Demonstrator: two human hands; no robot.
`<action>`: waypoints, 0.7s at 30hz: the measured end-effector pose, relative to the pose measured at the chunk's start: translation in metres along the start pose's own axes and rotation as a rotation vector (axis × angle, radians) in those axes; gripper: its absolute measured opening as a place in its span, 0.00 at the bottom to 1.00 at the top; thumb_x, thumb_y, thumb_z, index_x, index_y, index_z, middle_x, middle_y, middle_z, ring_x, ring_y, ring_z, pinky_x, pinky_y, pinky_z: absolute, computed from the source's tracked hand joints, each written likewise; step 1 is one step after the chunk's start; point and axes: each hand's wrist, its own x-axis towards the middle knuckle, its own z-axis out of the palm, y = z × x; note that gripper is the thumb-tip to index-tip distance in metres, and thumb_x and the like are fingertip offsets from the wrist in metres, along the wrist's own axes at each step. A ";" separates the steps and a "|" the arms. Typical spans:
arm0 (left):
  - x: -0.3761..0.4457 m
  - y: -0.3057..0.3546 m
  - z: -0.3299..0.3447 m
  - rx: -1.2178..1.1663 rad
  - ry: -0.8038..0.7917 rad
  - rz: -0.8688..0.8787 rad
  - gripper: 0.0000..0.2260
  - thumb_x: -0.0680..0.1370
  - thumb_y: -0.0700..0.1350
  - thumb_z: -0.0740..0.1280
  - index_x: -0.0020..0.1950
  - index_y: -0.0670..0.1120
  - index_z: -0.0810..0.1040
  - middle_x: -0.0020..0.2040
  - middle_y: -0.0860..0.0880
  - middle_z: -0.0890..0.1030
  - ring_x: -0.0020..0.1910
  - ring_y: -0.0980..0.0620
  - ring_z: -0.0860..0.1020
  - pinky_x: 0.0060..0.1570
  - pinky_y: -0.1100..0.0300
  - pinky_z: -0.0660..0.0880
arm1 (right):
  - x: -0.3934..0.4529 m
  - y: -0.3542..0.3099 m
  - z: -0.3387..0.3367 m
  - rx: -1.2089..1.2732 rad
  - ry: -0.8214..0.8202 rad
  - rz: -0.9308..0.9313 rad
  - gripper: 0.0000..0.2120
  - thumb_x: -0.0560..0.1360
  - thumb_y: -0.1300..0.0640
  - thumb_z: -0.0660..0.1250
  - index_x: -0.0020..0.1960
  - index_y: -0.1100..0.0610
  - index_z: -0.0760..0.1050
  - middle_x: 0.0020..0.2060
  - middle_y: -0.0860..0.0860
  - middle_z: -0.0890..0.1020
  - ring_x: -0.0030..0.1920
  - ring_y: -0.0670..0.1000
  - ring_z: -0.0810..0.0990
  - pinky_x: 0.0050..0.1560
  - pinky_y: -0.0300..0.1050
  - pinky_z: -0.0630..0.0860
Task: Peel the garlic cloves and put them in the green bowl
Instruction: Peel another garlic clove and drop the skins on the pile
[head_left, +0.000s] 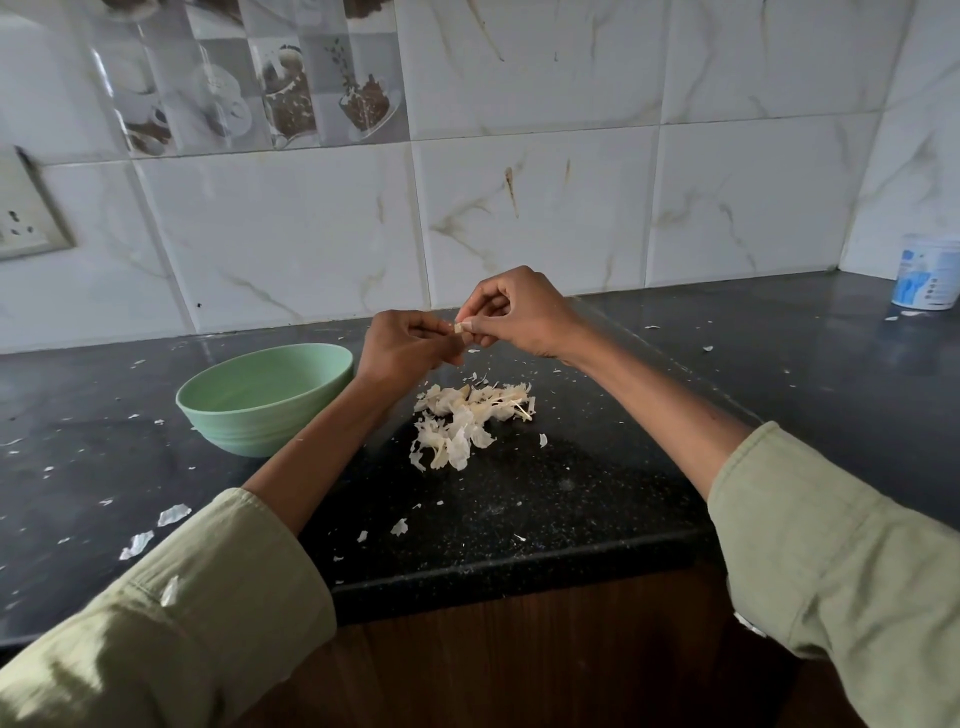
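Observation:
A small garlic clove (460, 327) is held up above the black counter between both hands. My left hand (402, 345) pinches it from the left and my right hand (511, 314) pinches it from the right with curled fingers. Only the clove's pale end shows between the fingertips. The green bowl (262, 400) stands on the counter left of my left wrist; its inside is mostly hidden by the rim. A heap of papery garlic skins (470, 421) lies below the hands.
Loose skin flakes (174, 514) are scattered over the black counter (571, 493). A white tub (927, 273) stands at the far right by the tiled wall. A wall socket (23, 218) is on the left. The counter's front edge runs just below my forearms.

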 end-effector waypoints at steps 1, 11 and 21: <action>0.000 0.001 0.000 -0.016 0.000 -0.011 0.10 0.73 0.44 0.82 0.48 0.42 0.84 0.41 0.42 0.88 0.41 0.49 0.87 0.41 0.62 0.78 | -0.001 -0.001 -0.001 0.002 -0.001 -0.006 0.03 0.75 0.64 0.76 0.49 0.61 0.85 0.39 0.53 0.88 0.39 0.51 0.88 0.44 0.44 0.85; -0.001 0.004 0.000 -0.145 -0.038 -0.042 0.10 0.75 0.39 0.79 0.52 0.36 0.84 0.43 0.40 0.87 0.41 0.51 0.85 0.39 0.65 0.77 | -0.002 -0.003 -0.005 0.041 0.005 -0.006 0.04 0.72 0.65 0.76 0.46 0.60 0.84 0.38 0.53 0.88 0.42 0.56 0.88 0.48 0.55 0.86; 0.003 0.002 0.002 -0.135 -0.041 -0.016 0.08 0.76 0.39 0.77 0.53 0.38 0.86 0.44 0.40 0.88 0.43 0.49 0.85 0.46 0.60 0.78 | -0.003 -0.004 -0.005 -0.083 0.074 0.029 0.07 0.70 0.57 0.80 0.43 0.59 0.84 0.33 0.52 0.86 0.36 0.54 0.86 0.40 0.43 0.82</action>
